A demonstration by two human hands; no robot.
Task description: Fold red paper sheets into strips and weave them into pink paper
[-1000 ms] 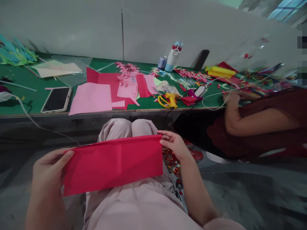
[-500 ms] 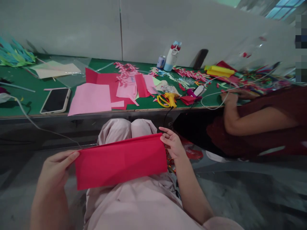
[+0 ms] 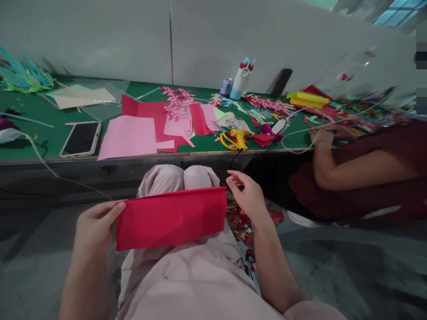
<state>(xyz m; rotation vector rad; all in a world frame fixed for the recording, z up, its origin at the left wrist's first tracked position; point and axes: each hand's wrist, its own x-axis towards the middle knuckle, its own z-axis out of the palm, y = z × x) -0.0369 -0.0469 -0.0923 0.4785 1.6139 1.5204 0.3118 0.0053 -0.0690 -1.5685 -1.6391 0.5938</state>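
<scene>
A folded red paper sheet [image 3: 171, 218] lies across my lap, over pale pink trousers. My left hand [image 3: 95, 226] pinches its left end, thumb on top. My right hand [image 3: 247, 195] hovers just off the sheet's right end with its fingers apart, holding nothing. The paper's top fold runs level between the two hands.
The green table [image 3: 40, 142] ahead carries a phone [image 3: 81, 138], pink paper [image 3: 128, 137], red sheets [image 3: 147, 111], yellow scissors [image 3: 228, 141], a yellow glue gun [image 3: 240, 137], a white bottle [image 3: 240, 80] and paper scraps. A person in dark red [image 3: 367, 173] sits at the right, hand on the table.
My left hand has slid rightward along the red paper, which now looks shorter and narrower. My right hand has let go of the right end and lifted slightly away.
</scene>
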